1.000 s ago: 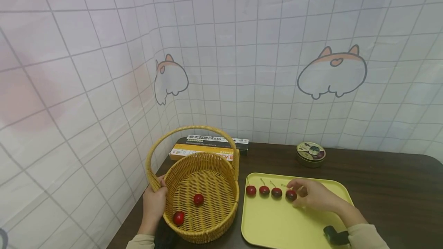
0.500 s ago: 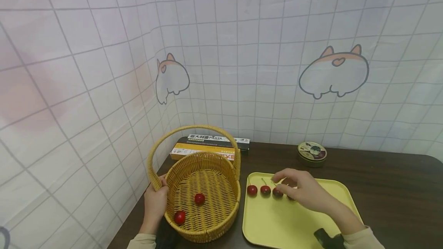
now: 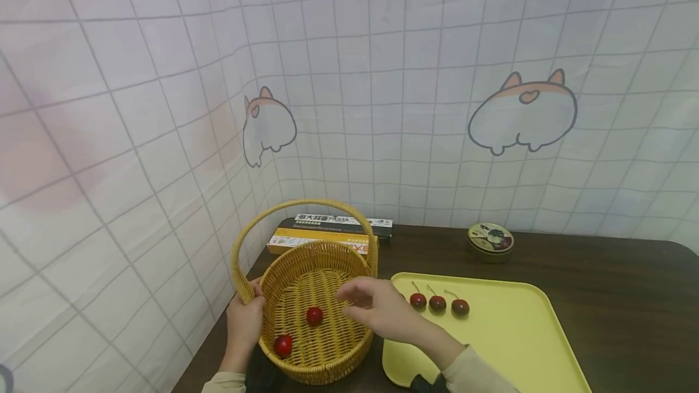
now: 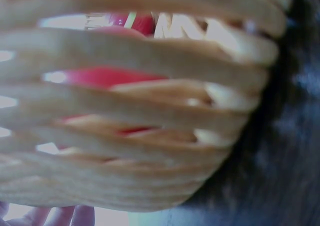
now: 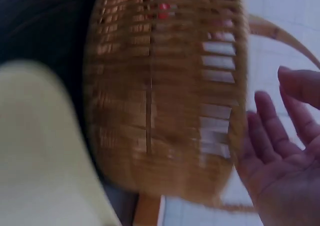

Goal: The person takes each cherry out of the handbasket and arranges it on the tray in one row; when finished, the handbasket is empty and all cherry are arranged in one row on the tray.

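Note:
My left hand (image 3: 245,319) grips the yellow wicker basket (image 3: 318,375) where its handle meets the rim. Two red cherries lie inside, one cherry (image 3: 314,316) near the middle and another cherry (image 3: 283,345) at the near left. Above the basket's right rim hovers my right hand (image 3: 384,314), fingers loosely bent. Nothing shows between its fingers (image 5: 272,128) in the right wrist view. Several stemmed cherries stand in a row on the yellow tray (image 3: 508,332), the leftmost mostly hidden behind the right hand. Through the weave in the left wrist view, a red cherry (image 4: 112,77) shows in part.
Behind the basket lie a black and white pasta box (image 3: 349,227) and an orange box (image 3: 306,240). A round tin (image 3: 491,241) stands behind the tray on the dark wooden table (image 3: 611,296). A grid-patterned cloth (image 3: 404,138) hangs at the back and left.
My right hand has left the rightmost cherry on the tray and moved left to above the basket's right rim. The left hand keeps its grip on the basket.

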### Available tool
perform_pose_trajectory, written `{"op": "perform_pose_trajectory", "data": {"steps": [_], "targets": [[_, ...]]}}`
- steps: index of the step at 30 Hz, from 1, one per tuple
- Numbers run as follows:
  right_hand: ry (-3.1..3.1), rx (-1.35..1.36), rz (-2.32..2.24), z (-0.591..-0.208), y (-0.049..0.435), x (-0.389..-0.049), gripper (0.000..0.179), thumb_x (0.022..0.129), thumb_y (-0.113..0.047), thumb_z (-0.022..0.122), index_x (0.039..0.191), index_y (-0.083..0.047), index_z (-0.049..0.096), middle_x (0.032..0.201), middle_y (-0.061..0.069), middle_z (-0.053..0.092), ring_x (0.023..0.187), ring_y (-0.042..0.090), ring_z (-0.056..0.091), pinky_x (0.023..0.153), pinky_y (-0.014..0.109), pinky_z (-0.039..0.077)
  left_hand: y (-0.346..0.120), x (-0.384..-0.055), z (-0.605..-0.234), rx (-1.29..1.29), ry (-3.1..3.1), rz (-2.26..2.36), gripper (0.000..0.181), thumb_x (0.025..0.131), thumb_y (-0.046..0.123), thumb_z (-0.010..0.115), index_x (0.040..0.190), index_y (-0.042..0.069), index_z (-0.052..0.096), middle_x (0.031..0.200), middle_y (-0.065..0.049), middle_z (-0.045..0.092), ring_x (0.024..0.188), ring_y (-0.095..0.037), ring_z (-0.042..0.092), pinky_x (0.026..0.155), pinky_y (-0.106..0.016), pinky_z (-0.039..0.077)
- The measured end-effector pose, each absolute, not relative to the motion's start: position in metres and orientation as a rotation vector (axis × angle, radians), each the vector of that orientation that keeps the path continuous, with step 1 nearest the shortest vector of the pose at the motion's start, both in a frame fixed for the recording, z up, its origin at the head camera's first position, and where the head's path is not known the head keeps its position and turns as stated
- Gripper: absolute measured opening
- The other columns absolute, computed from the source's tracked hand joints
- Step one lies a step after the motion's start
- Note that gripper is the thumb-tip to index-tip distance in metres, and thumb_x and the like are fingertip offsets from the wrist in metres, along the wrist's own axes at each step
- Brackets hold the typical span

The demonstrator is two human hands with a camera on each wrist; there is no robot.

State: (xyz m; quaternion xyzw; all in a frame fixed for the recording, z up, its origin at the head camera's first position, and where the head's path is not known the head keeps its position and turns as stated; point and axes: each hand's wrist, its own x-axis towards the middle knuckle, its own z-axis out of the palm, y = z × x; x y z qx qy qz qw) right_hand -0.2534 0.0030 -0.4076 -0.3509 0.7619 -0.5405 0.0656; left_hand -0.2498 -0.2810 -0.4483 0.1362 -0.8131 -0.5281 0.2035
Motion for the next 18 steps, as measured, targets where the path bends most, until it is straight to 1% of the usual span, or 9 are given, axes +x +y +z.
{"op": "perform_pose_trajectory", "data": {"steps": [4, 7, 9, 11, 14, 18], "targets": [[2.314, -1.01, -1.584, -0.412, -0.024, -0.261, 0.025, 0.091, -0.016, 0.067, 0.116, -0.016, 0.066, 0.115, -0.002, 0.067, 0.108, 0.021, 0.061, 0.089, 0.032, 0.05, -0.281, -0.251, -0.449, 0.381, -2.275, -1.458, 0.028, 0.088, 0.007, 0.048, 0.11, 0.0, 0.064, 0.123, -0.017, 0.064, 0.1, -0.026, 0.054, 0.082, -0.032, 0.04], [2.352, -0.985, -1.525, -0.417, -0.043, -0.269, 0.025, 0.088, -0.016, 0.07, 0.114, -0.015, 0.067, 0.113, 0.001, 0.067, 0.107, 0.026, 0.062, 0.087, 0.032, 0.05, -0.281, -0.251, -0.449, 0.384, -2.277, -1.445, 0.023, 0.086, 0.006, 0.049, 0.104, 0.001, 0.063, 0.121, -0.016, 0.064, 0.098, -0.026, 0.054, 0.079, -0.031, 0.04], [2.365, -0.96, -1.485, -0.419, -0.053, -0.273, 0.027, 0.086, -0.014, 0.072, 0.113, -0.014, 0.067, 0.112, 0.004, 0.067, 0.105, 0.028, 0.062, 0.084, 0.03, 0.05, -0.281, -0.251, -0.449, 0.383, -2.273, -1.448, 0.02, 0.085, 0.005, 0.049, 0.1, 0.0, 0.061, 0.122, -0.016, 0.064, 0.1, -0.026, 0.055, 0.078, -0.03, 0.04], [2.386, -0.949, -1.428, -0.421, -0.062, -0.276, 0.03, 0.084, -0.012, 0.074, 0.113, -0.011, 0.067, 0.112, 0.007, 0.067, 0.103, 0.028, 0.063, 0.082, 0.029, 0.049, -0.281, -0.251, -0.449, 0.376, -2.26, -1.466, 0.019, 0.085, 0.005, 0.049, 0.1, -0.001, 0.06, 0.121, -0.017, 0.064, 0.1, -0.027, 0.055, 0.077, -0.03, 0.041], [2.416, -0.927, -1.331, -0.423, -0.071, -0.279, 0.035, 0.082, -0.011, 0.075, 0.116, -0.009, 0.067, 0.114, 0.007, 0.067, 0.107, 0.026, 0.062, 0.085, 0.031, 0.049, -0.28, -0.251, -0.448, 0.377, -2.238, -1.484, 0.023, 0.086, 0.005, 0.049, 0.104, -0.001, 0.063, 0.12, -0.017, 0.064, 0.099, -0.027, 0.055, 0.078, -0.03, 0.042], [2.509, -0.903, -1.108, -0.425, -0.078, -0.28, 0.044, 0.081, -0.013, 0.076, 0.124, -0.012, 0.066, 0.123, 0.002, 0.066, 0.118, 0.021, 0.056, 0.093, 0.034, 0.047, -0.278, -0.25, -0.448, 0.382, -2.225, -1.48, 0.03, 0.088, 0.006, 0.05, 0.113, 0.0, 0.066, 0.119, -0.017, 0.065, 0.096, -0.026, 0.054, 0.08, -0.031, 0.042]]}}
